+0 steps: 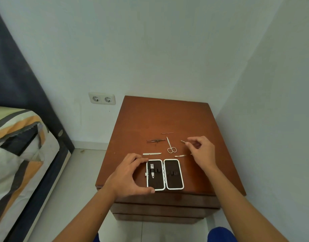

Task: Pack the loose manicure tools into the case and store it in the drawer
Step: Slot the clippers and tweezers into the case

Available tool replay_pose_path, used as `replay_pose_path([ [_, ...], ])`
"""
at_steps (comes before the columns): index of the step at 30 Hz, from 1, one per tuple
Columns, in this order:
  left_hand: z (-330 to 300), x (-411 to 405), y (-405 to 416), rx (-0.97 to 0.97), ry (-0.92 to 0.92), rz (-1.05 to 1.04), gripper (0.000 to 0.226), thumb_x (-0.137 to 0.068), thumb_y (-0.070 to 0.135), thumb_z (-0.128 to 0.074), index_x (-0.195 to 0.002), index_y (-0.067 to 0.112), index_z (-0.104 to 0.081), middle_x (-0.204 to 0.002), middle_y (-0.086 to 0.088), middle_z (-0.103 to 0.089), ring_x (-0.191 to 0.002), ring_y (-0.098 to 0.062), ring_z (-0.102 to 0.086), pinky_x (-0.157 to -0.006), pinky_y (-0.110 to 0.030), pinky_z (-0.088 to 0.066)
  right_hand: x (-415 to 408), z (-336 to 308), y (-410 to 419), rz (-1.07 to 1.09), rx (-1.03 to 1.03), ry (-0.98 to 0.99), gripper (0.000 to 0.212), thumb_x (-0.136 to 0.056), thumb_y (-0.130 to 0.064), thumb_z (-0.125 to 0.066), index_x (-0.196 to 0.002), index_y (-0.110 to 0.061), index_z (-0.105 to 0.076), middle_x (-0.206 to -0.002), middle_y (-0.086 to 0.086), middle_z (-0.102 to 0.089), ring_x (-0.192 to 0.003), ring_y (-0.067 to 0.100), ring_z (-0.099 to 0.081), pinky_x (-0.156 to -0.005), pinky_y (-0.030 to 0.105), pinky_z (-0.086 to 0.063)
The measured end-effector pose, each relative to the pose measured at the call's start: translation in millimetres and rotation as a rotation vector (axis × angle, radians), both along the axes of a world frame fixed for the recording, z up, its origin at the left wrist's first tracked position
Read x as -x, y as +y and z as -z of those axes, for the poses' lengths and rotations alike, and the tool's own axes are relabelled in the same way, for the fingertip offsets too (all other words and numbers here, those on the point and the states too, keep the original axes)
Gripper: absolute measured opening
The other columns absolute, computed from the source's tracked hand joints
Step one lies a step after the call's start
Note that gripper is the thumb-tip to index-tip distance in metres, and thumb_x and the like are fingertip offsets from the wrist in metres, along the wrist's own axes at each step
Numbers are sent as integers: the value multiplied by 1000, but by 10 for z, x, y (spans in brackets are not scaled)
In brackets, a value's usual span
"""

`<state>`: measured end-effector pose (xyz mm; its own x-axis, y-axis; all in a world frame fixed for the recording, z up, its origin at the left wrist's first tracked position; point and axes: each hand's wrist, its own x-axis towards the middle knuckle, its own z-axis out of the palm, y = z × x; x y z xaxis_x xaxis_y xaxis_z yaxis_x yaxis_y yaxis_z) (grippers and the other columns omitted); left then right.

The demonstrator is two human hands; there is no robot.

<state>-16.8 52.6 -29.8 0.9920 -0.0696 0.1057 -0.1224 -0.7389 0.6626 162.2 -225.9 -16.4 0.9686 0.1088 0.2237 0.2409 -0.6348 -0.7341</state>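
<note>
The manicure case (172,174) lies open flat near the front edge of the brown nightstand (167,117), white-rimmed with dark lining. A nail clipper (152,170) sits strapped in its left half. My left hand (129,175) grips the case's left edge. My right hand (201,151) pinches a thin metal tool (183,141) by its end. Loose on the top lie small scissors (170,146), tweezers (155,140), a nail file (152,153), a thin stick (167,133) and a small pusher (180,156).
Drawer fronts (166,206) stack below the nightstand top, all closed. A bed with a striped cover (19,145) stands at the left. A double wall socket (102,98) is behind. White walls close in at the back and right.
</note>
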Motion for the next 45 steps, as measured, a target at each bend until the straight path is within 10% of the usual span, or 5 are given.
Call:
replay_pose_path([
  [7, -18, 6, -5, -18, -19, -4, 108, -60, 88, -80, -149, 35, -50, -137, 25, -41, -133, 5, -39, -111, -26, -44, -33, 146, -86, 0, 132, 18, 12, -90, -28, -81, -102, -25, -82, -95, -6, -66, -93, 18, -63, -84, 31, -51],
  [11, -13, 7, -3, -16, -16, -6, 107, -59, 89, -79, -148, 37, -50, -137, 26, -41, -133, 4, -39, -110, -27, -45, 46, 38, -89, -77, -89, 114, 15, -89, -18, -83, -97, -29, -78, -85, -10, -73, -78, 2, -66, -73, 14, -48],
  [19, -24, 16, -11, -19, -16, -10, 106, -60, 88, -80, -148, 37, -50, -135, 27, -41, -132, 6, -39, -108, -24, -45, 261, -171, 85, -306, -455, 365, 16, -89, -10, -82, -100, -21, -83, -98, 6, -81, -89, 11, -69, -91, 30, -55],
  [45, -14, 0, -12, -41, -22, -3, 105, -62, 88, -77, -149, 38, -48, -135, 27, -40, -130, 4, -40, -107, -24, -46, 234, -181, 475, -558, -61, 423, 8, -95, -22, -77, -103, -25, -79, -93, -4, -79, -84, 4, -70, -87, 28, -56],
])
